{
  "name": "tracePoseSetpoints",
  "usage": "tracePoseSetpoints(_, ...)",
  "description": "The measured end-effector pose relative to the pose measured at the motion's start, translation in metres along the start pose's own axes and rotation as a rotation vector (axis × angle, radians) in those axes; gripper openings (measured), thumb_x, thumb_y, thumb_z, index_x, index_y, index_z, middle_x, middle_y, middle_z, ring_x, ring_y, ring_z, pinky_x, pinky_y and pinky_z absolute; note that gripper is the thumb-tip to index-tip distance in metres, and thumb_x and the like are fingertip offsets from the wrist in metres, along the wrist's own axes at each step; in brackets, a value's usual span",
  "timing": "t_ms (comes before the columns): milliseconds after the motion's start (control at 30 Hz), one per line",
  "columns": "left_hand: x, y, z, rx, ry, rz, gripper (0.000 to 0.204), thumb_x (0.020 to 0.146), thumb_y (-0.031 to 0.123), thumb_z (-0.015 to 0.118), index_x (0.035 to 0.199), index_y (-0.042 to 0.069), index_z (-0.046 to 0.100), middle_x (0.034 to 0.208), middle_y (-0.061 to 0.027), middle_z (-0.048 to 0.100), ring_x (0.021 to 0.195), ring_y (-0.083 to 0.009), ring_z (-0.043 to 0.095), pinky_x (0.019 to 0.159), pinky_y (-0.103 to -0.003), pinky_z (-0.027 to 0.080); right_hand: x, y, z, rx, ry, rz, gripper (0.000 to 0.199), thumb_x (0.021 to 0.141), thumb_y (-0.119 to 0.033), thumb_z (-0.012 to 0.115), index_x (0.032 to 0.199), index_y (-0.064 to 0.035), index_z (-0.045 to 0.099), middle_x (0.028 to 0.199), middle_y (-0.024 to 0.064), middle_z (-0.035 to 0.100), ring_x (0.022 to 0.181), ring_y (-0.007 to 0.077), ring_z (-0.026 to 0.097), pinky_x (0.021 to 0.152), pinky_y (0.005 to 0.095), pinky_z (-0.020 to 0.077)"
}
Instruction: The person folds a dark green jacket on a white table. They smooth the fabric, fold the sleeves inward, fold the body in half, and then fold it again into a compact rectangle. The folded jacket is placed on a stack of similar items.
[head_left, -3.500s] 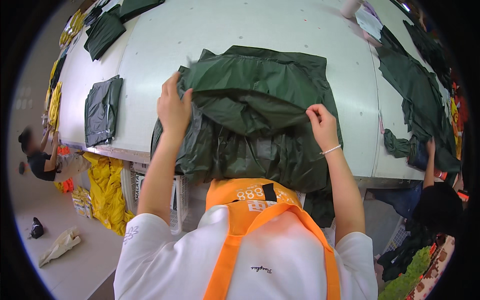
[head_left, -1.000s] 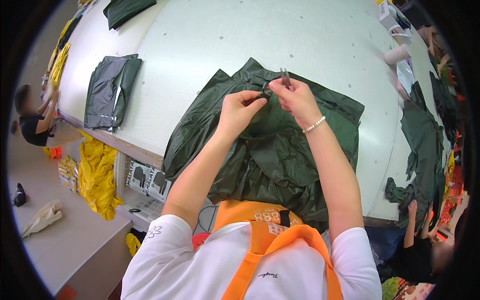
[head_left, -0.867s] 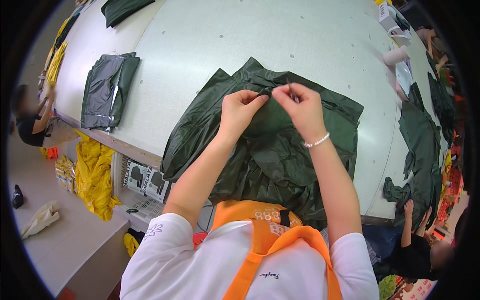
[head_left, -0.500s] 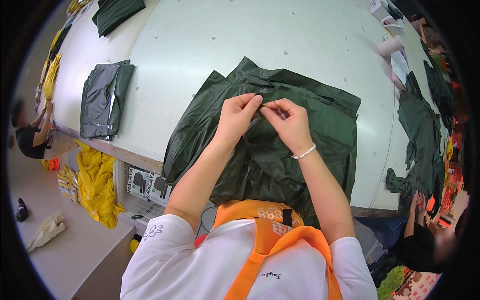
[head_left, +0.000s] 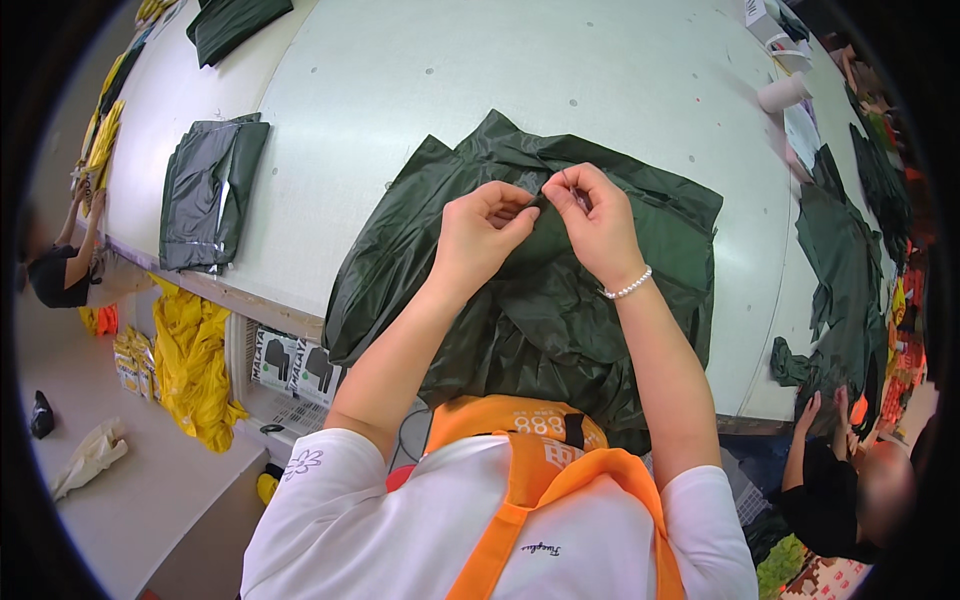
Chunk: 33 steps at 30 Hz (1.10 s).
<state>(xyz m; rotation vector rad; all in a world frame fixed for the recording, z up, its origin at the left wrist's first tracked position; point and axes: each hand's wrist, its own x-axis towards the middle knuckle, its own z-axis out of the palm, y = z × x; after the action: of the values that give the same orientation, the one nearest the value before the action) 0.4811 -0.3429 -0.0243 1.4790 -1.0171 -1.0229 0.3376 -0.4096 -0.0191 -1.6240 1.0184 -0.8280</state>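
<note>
Pale, smooth worktable (head_left: 400,60) spread across the upper frame, with crumpled, glossy dark-green fabric (head_left: 640,240) at centre. Within half a second the right hand (head_left: 600,225) had risen slightly, thumb and forefinger pressed together, on what was unclear; the left hand (head_left: 475,235) apparently pinched fabric beside it, suggesting fine work at one spot.

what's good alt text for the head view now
A person's left hand and right hand are held, fingertips close together, over crumpled dark green fabric on a pale table. A folded dark green bundle lies to the left, with yellow fabric below the table edge.
</note>
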Motion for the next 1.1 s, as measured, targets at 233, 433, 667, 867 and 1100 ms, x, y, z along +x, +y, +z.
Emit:
tracePoseSetpoints(233, 0.003, -0.009, 0.000, -0.162, 0.036, -0.043, 0.010, 0.082, 0.006, 0.066, 0.085, -0.003, 0.061, 0.070, -0.0007, 0.062, 0.063, -0.0028, 0.054, 0.056, -0.017, 0.042, -0.009, 0.005, -0.003, 0.147, 0.150, 0.063, 0.015, 0.090, -0.014, 0.058, 0.095, -0.0004, 0.053, 0.079, 0.0016, 0.055, 0.063, 0.0075, 0.045, 0.060, 0.0223, 0.0408)
tracePoseSetpoints(433, 0.003, -0.004, 0.004, -0.166, 0.036, -0.061, 0.011, 0.082, 0.006, 0.066, 0.084, -0.003, 0.062, 0.068, -0.0004, 0.062, 0.061, -0.0021, 0.053, 0.054, -0.017, 0.041, -0.033, -0.006, -0.007, -0.004, -0.021, 0.136, 0.016, 0.091, -0.015, 0.057, 0.095, -0.0006, 0.052, 0.080, 0.0037, 0.058, 0.065, 0.0089, 0.051, 0.058, 0.0225, 0.0426)
tracePoseSetpoints(667, 0.001, 0.001, 0.011, -0.092, 0.009, -0.051, 0.010, 0.081, 0.005, 0.065, 0.087, -0.003, 0.063, 0.076, -0.0026, 0.065, 0.068, -0.0042, 0.058, 0.060, -0.017, 0.044, -0.028, -0.005, -0.003, -0.169, 0.065, -0.096, 0.015, 0.087, -0.012, 0.062, 0.095, -0.0033, 0.053, 0.089, 0.0071, 0.058, 0.072, 0.0184, 0.062, 0.064, 0.0276, 0.0493)
tracePoseSetpoints(867, 0.002, 0.003, 0.013, -0.082, 0.000, -0.052, 0.011, 0.081, 0.005, 0.066, 0.087, -0.004, 0.063, 0.076, -0.0030, 0.065, 0.068, -0.0046, 0.058, 0.061, -0.018, 0.044, -0.027, -0.012, -0.005, -0.331, 0.102, -0.196, 0.015, 0.084, -0.012, 0.063, 0.092, -0.0046, 0.052, 0.089, 0.0062, 0.057, 0.072, 0.0218, 0.063, 0.061, 0.0298, 0.0503)
tracePoseSetpoints(1100, 0.006, 0.000, 0.020, -0.088, 0.016, -0.054, 0.013, 0.080, 0.007, 0.067, 0.085, -0.004, 0.063, 0.074, -0.0041, 0.065, 0.066, -0.0054, 0.058, 0.060, -0.019, 0.046, -0.026, 0.000, -0.008, -0.347, 0.162, -0.236, 0.014, 0.083, -0.011, 0.064, 0.089, -0.0047, 0.053, 0.086, 0.0066, 0.058, 0.068, 0.0234, 0.062, 0.058, 0.0300, 0.0495)
